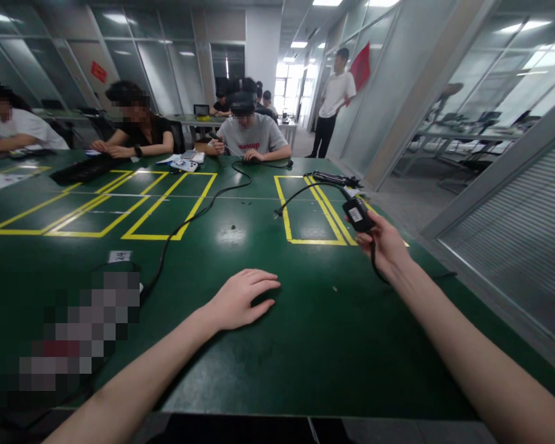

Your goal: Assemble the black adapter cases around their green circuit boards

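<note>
Held up above the right side of the table is a black power adapter (357,214) with a white label, gripped between the thumb and fingers of my right hand (383,242). One black cable runs left from it to a plug (278,213) over the yellow-taped area; another cable hangs below my wrist. My left hand (245,298) lies palm down on the green tabletop (300,351), fingers stretched out and holding nothing.
Yellow tape rectangles (166,236) mark the table. A blurred, pixelated object (87,327) lies at left, near a long black cable (166,243). A black bundled item (335,179) sits at the far right. Across the table, a person (250,132) works with a tool.
</note>
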### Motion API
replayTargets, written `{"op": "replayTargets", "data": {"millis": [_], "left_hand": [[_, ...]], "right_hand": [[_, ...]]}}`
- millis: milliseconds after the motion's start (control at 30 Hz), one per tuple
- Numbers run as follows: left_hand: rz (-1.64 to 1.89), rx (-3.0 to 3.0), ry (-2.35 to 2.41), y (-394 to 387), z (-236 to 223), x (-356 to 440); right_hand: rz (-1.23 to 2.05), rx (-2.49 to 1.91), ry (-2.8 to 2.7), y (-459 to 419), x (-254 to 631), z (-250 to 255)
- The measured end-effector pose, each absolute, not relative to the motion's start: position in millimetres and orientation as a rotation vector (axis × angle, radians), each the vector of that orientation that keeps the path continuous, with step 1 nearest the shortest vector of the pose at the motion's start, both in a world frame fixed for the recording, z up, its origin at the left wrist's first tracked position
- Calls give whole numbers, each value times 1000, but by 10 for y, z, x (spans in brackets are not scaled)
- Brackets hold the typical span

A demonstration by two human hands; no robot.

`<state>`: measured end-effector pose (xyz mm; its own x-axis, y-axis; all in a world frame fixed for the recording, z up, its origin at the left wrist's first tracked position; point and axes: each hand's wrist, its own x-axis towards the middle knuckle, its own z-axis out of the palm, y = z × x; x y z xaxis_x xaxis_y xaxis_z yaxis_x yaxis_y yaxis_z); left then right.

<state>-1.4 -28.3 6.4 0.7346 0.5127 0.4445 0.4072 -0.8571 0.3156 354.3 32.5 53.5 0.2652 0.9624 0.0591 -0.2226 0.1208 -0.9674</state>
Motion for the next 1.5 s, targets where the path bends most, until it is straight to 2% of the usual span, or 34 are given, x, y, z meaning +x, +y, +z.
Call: {"op": "replayTargets", "data": {"millis": [133,233,433,567,667,1000,1267,1500], "left_hand": [[659,2628,754,-247,32,-7],[667,2592,770,-246,38,-2],[651,2560,789,-256,27,-7],[630,2556,788,-253,30,-5],[622,2554,794,-260,43,1],[615,2548,811,-307,87,3],[608,2558,801,-325,91,-5],[592,2544,807,-301,99,-2]], "right_hand": [[590,-1167,-867,460,3952,515],[464,-1268,-954,438,4040,340],[65,-1800,-1545,444,4049,-104],[-147,-1992,-1548,515,4121,-207],[-140,-2016,-1496,531,4163,-215],[237,-1821,-1327,510,4172,-205],[200,-1848,-1282,535,4213,-238],[-3,-1789,-1444,480,4167,-248]]}}
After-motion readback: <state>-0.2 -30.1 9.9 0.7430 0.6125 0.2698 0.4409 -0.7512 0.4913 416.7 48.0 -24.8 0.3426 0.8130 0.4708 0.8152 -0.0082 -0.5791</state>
